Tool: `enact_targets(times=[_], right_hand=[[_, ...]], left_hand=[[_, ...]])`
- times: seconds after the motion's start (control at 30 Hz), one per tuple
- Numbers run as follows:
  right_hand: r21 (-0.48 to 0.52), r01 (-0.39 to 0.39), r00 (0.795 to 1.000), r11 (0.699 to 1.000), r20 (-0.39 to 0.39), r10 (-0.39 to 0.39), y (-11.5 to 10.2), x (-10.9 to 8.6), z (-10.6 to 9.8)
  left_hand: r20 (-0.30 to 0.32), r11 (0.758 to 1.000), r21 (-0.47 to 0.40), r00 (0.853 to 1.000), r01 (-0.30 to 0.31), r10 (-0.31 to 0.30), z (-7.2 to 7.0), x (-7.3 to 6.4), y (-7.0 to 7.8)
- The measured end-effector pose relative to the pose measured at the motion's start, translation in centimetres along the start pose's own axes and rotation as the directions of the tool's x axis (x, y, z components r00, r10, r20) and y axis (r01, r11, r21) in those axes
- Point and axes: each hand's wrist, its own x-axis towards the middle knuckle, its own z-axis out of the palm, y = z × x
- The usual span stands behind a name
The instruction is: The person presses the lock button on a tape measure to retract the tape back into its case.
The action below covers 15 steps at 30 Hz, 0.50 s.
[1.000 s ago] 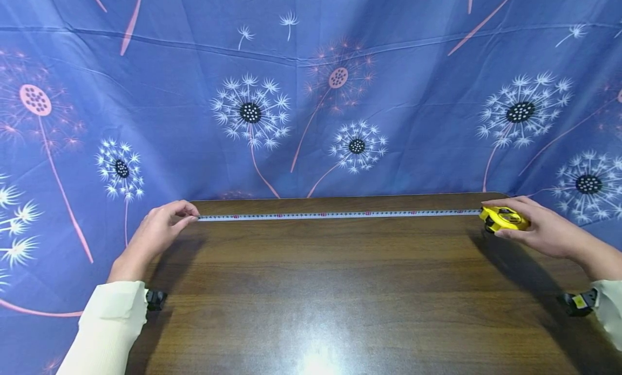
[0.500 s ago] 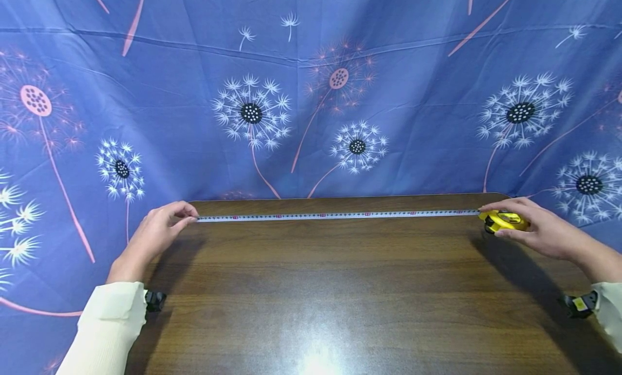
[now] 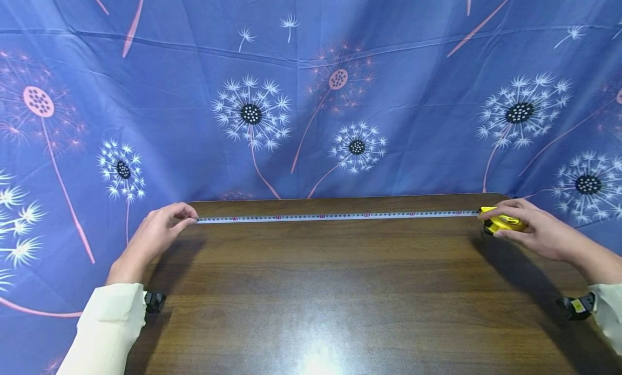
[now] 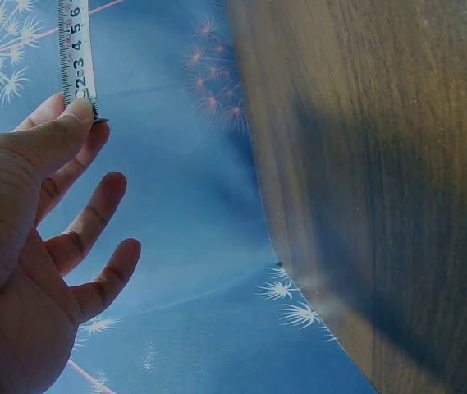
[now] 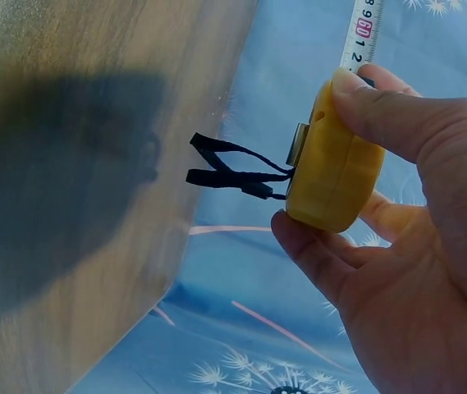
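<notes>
A white measuring tape blade (image 3: 320,217) stretches straight across the head view between the two hands. At its left end my left hand (image 3: 157,226) pinches the tip between thumb and forefinger. In the left wrist view the metal end hook (image 4: 99,121) pokes out past the thumb, and the other fingers are spread loosely. My right hand (image 3: 544,229) grips the yellow tape measure case (image 3: 505,222) at the blade's right end. The right wrist view shows the thumb (image 5: 373,107) by the blade's mouth, where the numbers just past 60 show. A black wrist strap (image 5: 233,175) dangles from the case.
Beneath the blade lies a brown wooden table (image 3: 311,278) with rounded far corners. Behind it hangs a blue curtain (image 3: 413,94) printed with dandelions. Black wrist cameras (image 3: 154,302) sit at the pale sleeves (image 3: 104,326).
My right forefinger has slid along the front of the yellow case, baring its far front corner. The left hand and the stretched blade have hardly moved.
</notes>
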Motion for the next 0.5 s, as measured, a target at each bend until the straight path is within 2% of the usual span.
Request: enact_targets(times=[0.27, 0.5], right_hand=[[-0.015, 0.000, 1.000, 1.000, 0.010, 0.000, -0.19, -0.02, 0.16], [-0.039, 0.002, 1.000, 0.999, 0.007, -0.002, -0.26, -0.05, 0.28]], left_hand=[[0.007, 1.000, -0.027, 1.000, -0.015, 0.015, 0.10, -0.06, -0.18], [0.023, 1.000, -0.025, 1.000, -0.001, 0.002, 0.12, -0.05, -0.25]])
